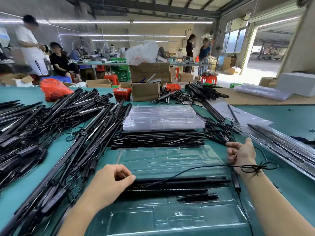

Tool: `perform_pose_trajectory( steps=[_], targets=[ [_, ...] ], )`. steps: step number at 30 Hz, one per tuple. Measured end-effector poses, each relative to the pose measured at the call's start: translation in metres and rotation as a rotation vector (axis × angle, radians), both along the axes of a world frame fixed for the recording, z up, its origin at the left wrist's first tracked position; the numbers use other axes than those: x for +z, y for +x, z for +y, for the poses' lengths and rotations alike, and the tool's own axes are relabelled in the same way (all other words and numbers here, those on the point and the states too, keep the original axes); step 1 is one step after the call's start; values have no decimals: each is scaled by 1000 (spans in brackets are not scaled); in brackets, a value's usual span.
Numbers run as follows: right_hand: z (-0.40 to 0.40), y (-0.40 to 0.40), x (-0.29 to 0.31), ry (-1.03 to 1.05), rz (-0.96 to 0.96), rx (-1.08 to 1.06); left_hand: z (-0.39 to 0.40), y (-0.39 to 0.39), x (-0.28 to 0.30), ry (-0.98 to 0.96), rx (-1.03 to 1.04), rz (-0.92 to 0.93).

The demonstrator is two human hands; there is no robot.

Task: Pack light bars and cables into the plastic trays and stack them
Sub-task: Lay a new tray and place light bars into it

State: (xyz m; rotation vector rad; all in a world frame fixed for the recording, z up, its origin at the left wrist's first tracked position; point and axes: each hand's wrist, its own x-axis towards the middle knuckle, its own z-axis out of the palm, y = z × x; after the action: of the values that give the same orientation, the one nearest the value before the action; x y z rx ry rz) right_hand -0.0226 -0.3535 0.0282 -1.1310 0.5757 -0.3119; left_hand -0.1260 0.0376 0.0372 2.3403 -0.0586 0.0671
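Clear moulded plastic tray (170, 160) lying on green table (281, 116), black light bars (179, 181) seated in it | L hand (110, 183) pinching bar ends | R hand (240, 154) gripping thin black cable (187, 169) | stack of empty clear trays (162, 116) being kept behind.

Nothing here can I actually read. The white plastic bag (142, 52) stuffed into the brown cardboard box (150, 72) behind my worktop carries some red print, but it is too blurred to make out. The white paper sheet (238, 114) lying to my right has faint marks on it, also illegible. The small red plastic box (122, 93) shows a speckled top, not lettering I can tell.
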Motion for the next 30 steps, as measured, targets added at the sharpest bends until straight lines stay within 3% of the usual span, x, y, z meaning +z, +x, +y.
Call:
perform_pose_trajectory(
  steps=[11,30],
  targets=[
    [10,2,15,-136,-28,79,-5,-2,-14,25,-89,-29],
    [5,-1,-10,20,-93,106,-7,-12,-21,2,-110,-56]
  ],
)
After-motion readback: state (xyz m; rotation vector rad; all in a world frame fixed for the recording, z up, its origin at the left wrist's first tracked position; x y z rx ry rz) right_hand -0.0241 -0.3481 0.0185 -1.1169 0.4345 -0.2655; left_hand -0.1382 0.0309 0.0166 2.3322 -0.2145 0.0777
